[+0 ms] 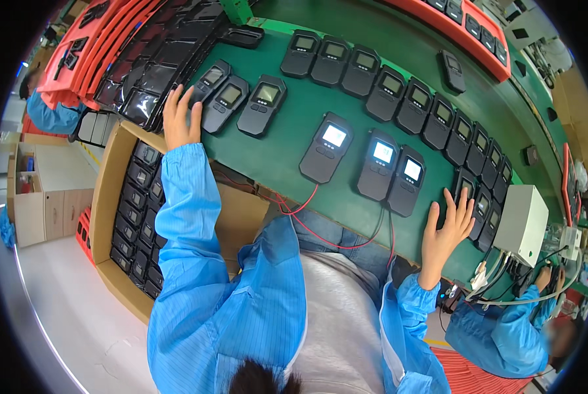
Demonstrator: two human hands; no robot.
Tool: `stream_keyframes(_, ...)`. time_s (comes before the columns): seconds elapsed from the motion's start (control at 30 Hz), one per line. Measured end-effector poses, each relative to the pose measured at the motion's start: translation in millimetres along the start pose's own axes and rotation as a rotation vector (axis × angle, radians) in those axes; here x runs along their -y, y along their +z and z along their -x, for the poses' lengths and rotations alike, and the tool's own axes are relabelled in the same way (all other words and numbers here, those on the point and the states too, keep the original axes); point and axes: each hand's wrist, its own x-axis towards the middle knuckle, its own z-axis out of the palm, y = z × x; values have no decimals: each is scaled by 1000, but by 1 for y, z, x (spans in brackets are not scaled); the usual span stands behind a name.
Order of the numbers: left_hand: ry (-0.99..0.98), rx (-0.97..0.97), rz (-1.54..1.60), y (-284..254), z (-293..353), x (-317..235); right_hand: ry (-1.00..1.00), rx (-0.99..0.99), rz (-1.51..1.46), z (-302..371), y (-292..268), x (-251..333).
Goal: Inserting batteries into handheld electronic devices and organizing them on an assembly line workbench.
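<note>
My left hand (pixel 183 119) is open, fingers spread, its fingertips beside a black handheld meter (pixel 212 77) at the left end of the green bench. Against that one leans a second black meter (pixel 229 96), and a third meter (pixel 266 94) lies a little to the right. Over on the right, my right hand (pixel 448 226) is also open, its fingertips at the lower end of a black meter (pixel 465 178) in a group. Between my hands lie three meters with lit screens: one alone (pixel 334 135) and a pair (pixel 383 152) side by side, with red and black cables running from their lower ends.
Behind, a curved row of black meters (pixel 392 85) spans the bench (pixel 294 105). A cardboard box (pixel 103 217) packed with meters stands at my left, below black plastic trays (pixel 151 62). A white box (pixel 522 220) with cables sits at right, near a co-worker's blue sleeve (pixel 520 328).
</note>
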Motion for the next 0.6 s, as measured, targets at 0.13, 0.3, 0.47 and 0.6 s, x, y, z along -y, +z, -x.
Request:
stream_keyframes(0.13,103,271,-43,11,-3,-6,0,1,3,0,0,0)
stream_keyframes(0.3,89,342,-117,14,17,-68,15,-3,22,1,0,-2)
stream_keyframes(0.47,194,435,-197,3,24,-106,0,-9,15,1,1,-2)
stream_keyframes(0.6,215,393,-106,24,8,-111,-11,-14,9,1,1,2)
